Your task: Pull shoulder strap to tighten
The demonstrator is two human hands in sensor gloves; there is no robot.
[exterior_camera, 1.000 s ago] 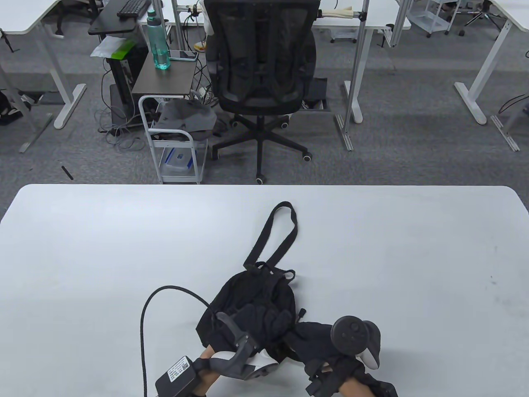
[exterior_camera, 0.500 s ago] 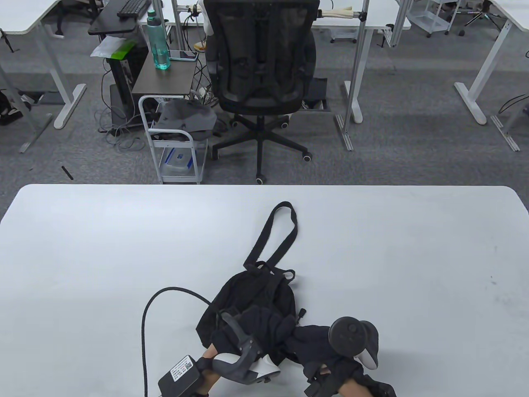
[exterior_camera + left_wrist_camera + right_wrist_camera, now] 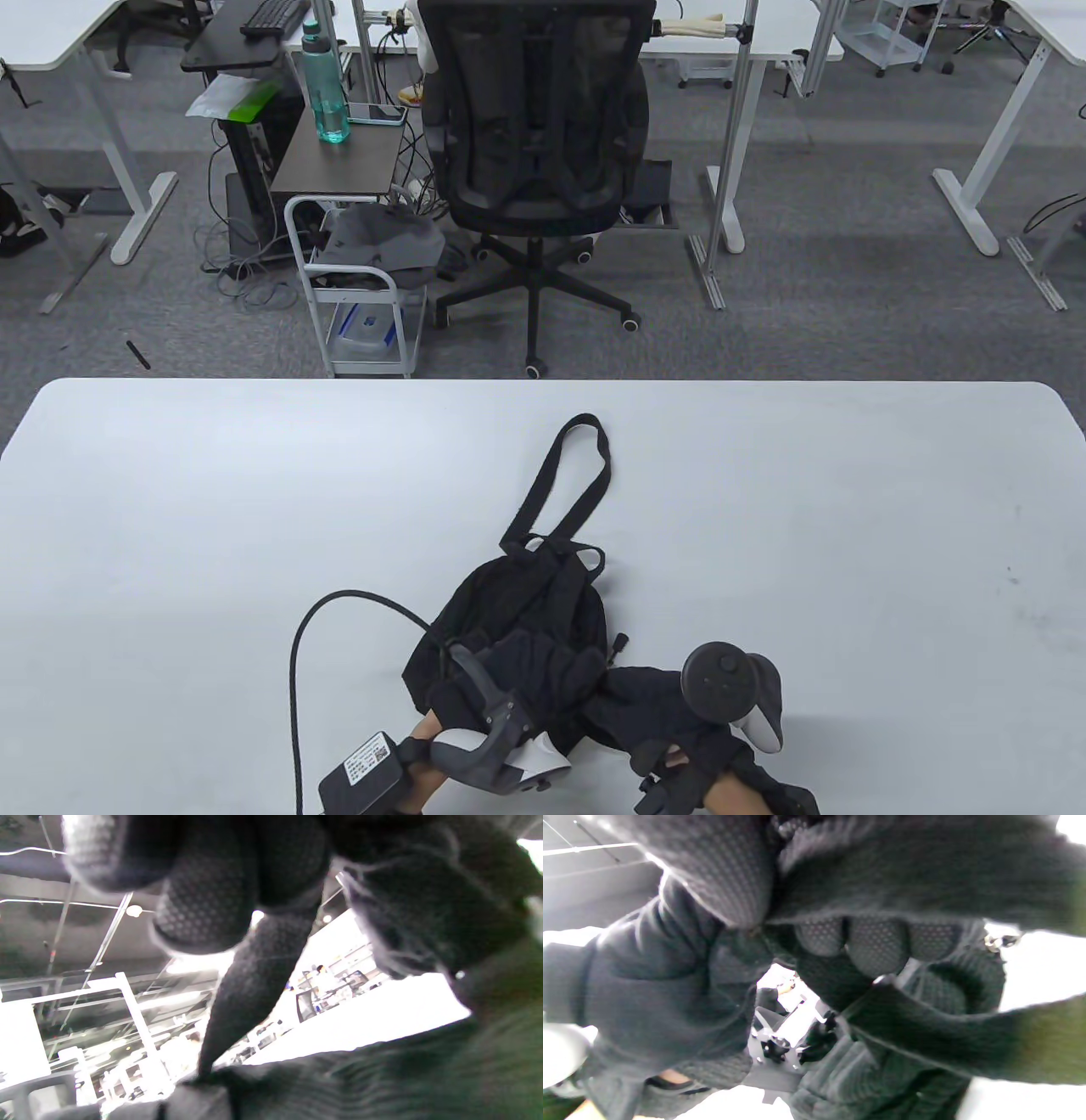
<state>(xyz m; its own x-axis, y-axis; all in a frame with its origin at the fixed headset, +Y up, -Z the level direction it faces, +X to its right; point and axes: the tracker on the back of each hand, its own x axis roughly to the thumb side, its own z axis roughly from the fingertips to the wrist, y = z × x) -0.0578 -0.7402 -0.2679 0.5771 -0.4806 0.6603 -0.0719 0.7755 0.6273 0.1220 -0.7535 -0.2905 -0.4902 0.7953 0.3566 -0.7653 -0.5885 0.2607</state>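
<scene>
A small black backpack lies near the table's front edge. One shoulder strap loop stretches away from it toward the far edge. My left hand rests on the backpack's near end, fingers curled into it. In the left wrist view a narrow black strap runs from my fingers down to the bag fabric. My right hand is just right of the bag. In the right wrist view its fingers curl around a black strap that leads off to the right.
The white table is bare around the bag. A black cable loops left of the bag to a black box by my left wrist. An office chair and a small cart stand on the floor beyond the far edge.
My left fingers have curled from flat on the bag into a grip. My right hand has shifted slightly to the right and nearer. The bag's top has barely moved.
</scene>
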